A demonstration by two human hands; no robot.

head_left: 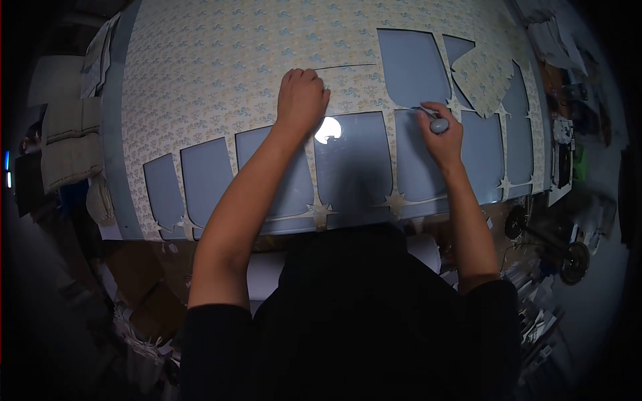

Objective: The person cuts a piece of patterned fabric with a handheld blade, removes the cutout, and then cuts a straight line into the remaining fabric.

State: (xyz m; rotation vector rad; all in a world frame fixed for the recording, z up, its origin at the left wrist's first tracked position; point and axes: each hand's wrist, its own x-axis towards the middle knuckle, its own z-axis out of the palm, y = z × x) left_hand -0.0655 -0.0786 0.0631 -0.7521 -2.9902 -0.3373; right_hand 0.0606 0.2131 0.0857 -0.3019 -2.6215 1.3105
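Observation:
Patterned cream fabric (200,73) with small blue figures lies flat over a blue-grey table (115,147). Several panel-shaped openings in it show the table's surface. My left hand (304,97) rests on the fabric, fingers curled, at the left end of a thin dark line; what is under the fingers is hidden. My right hand (443,130) is closed around a tool with a rounded grey handle end (439,125), near the lower edge of the large upper opening. A loose patterned piece (485,80) lies overlapping the fabric at the upper right.
Folded padded cloth (70,160) is stacked beyond the table's left edge. Papers (558,47) lie at the upper right. A round metal disc on a bar (574,262) stands at the lower right. Brown cardboard (137,274) is below the table's front edge.

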